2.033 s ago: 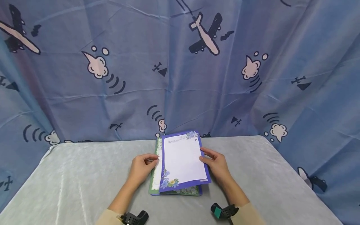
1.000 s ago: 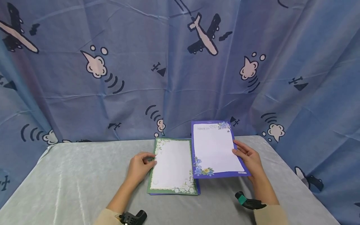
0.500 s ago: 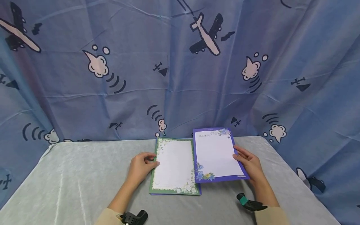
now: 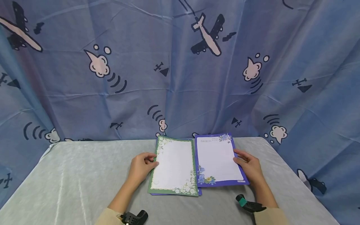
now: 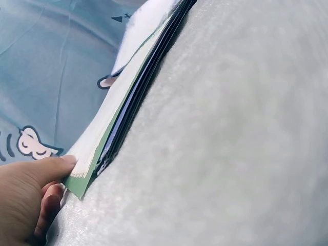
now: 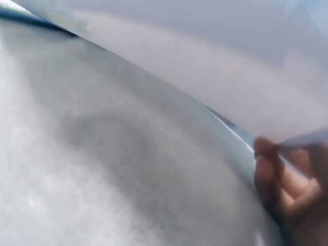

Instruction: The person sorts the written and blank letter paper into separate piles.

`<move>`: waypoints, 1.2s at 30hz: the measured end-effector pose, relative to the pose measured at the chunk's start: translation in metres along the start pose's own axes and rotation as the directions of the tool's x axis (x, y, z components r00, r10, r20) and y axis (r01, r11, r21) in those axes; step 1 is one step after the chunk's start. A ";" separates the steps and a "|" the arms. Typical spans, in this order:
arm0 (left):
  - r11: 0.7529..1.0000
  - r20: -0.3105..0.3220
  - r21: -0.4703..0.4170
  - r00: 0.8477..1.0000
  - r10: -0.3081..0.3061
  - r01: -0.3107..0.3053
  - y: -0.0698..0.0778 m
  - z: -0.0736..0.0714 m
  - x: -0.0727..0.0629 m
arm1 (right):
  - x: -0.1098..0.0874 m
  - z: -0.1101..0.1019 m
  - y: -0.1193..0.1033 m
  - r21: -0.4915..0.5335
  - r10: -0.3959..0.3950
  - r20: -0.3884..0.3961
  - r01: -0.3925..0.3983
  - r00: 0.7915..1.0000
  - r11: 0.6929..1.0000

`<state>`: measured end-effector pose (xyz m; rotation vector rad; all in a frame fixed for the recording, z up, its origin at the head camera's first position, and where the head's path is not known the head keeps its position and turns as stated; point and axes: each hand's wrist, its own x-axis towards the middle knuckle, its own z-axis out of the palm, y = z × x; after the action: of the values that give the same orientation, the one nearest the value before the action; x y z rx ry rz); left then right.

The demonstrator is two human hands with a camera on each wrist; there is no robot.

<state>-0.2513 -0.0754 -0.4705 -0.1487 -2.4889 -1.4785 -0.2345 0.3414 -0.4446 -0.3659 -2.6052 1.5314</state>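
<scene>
In the head view a sheet of paper with a green floral border (image 4: 174, 165) lies on top of a small stack, its left edge pinched between thumb and fingers of my left hand (image 4: 140, 167). The left wrist view shows that green edge (image 5: 82, 185) lifted a little off the sheets under it. To the right, a purple-bordered sheet of paper (image 4: 219, 159) with blue flowers is pinched at its right edge by my right hand (image 4: 250, 165). Its left edge meets the green sheet's right side. In the right wrist view the purple sheet's underside is blurred and raised above the cloth.
A pale grey cloth (image 4: 98, 175) covers the table. Behind it hangs a blue curtain (image 4: 135, 72) with airplane and cloud prints. Purple edges (image 4: 200, 191) of lower sheets stick out under the green one. Each wrist wears a black camera band (image 4: 133, 217).
My right hand has carried the purple sheet from on top of the green one to its right, then lowered it. The left hand stays put; the green sheet's edge has now risen slightly.
</scene>
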 end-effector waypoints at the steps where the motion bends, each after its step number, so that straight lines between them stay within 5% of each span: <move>1: 1.000 -0.001 0.001 1.000 0.002 -0.002 0.000 0.000 0.000 | 0.000 0.000 0.000 -0.027 -0.019 0.000 0.019 1.000 0.999; 10: 1.000 0.004 0.013 1.000 0.017 -0.017 -0.002 0.001 -0.001 | -0.002 0.000 0.005 -0.321 -0.201 0.019 0.196 0.979 0.927; 27: 1.000 -0.002 0.013 1.000 0.005 -0.005 0.001 0.001 0.000 | -0.004 0.006 0.000 -0.512 -0.216 -0.067 0.152 0.974 0.845; 36: 1.000 -0.001 0.017 1.000 0.001 -0.001 0.000 0.001 0.000 | -0.003 0.010 0.001 -0.547 -0.189 -0.041 0.137 0.981 0.826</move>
<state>-0.2513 -0.0748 -0.4713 -0.1459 -2.4998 -1.4569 -0.2332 0.3323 -0.4501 -0.2339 -2.8616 0.6774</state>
